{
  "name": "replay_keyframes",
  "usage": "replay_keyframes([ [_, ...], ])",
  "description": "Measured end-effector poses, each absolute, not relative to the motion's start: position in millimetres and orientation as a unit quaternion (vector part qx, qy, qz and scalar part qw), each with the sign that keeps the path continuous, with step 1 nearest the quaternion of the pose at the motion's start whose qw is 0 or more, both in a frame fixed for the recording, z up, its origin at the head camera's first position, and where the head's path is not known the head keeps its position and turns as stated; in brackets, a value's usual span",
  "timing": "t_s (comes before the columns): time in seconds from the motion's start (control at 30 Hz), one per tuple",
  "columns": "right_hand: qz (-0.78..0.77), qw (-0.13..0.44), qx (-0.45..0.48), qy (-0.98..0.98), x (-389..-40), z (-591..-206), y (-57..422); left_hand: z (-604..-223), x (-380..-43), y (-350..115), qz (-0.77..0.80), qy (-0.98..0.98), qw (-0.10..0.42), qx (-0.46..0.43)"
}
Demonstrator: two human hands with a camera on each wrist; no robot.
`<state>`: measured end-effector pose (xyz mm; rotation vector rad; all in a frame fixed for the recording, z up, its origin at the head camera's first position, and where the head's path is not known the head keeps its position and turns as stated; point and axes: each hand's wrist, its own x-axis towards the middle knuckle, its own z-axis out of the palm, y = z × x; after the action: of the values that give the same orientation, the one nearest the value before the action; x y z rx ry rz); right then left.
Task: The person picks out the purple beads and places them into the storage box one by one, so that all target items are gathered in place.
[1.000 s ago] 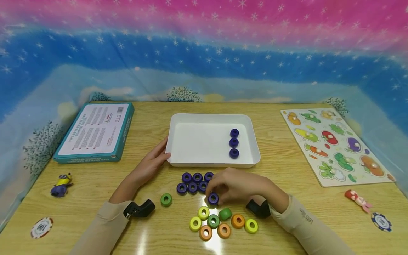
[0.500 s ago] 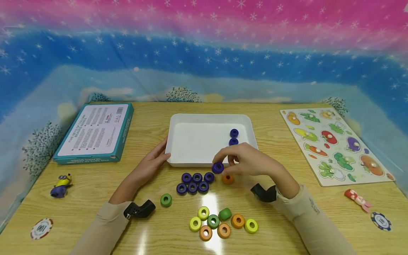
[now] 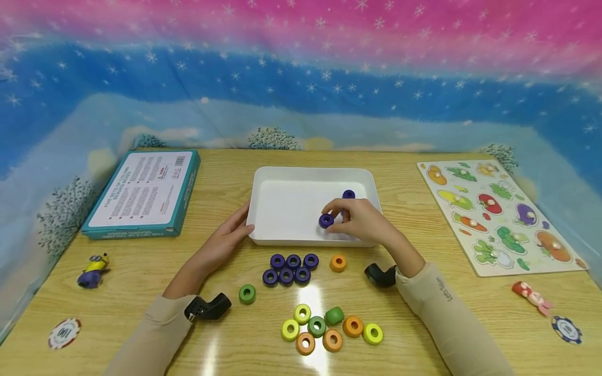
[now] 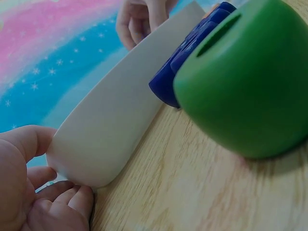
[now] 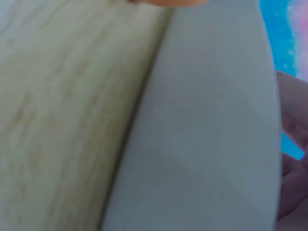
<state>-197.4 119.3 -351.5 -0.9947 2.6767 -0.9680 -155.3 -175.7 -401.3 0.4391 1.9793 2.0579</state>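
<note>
A purple ring-shaped bead [image 3: 326,221] is pinched between the thumb and fingers of my right hand [image 3: 359,219], above the floor of the white tray [image 3: 287,209]. Behind that hand another purple bead [image 3: 348,194] shows inside the tray at the right; the hand hides the others there. My left hand [image 3: 230,235] holds the tray's left end, thumb near the front corner. In the left wrist view, fingers of the left hand [image 4: 53,197] bend against the tray wall [image 4: 106,130]. The right wrist view shows mostly the tray's outer wall [image 5: 202,125].
In front of the tray lie several purple beads [image 3: 286,276], an orange bead [image 3: 338,262] and a green bead [image 3: 247,294]. Yellow, green and orange beads [image 3: 316,326] cluster nearer. A teal box [image 3: 141,193] lies left, a vegetable puzzle board [image 3: 500,216] right. Small toys and chips lie at the sides.
My right hand has lifted a purple bead from the table and carried it up and over the tray's front rim. An orange bead under it came into view. The left hand stays put.
</note>
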Motion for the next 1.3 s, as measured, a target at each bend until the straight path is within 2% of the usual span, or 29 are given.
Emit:
replay_keyframes([
  [0.27, -0.277, 0.086, -0.316, 0.904, -204, -363, 112, -401, -155, -175, 0.7, 0.691, 0.121, 0.136],
  [1.0, -0.252, 0.108, -0.29, 0.917, -201, -359, 114, -401, -154, -176, 0.698, 0.691, 0.127, 0.141],
  [1.3, -0.252, 0.06, -0.314, 0.913, -195, -338, 117, -400, -155, -175, 0.7, 0.687, 0.126, 0.149],
])
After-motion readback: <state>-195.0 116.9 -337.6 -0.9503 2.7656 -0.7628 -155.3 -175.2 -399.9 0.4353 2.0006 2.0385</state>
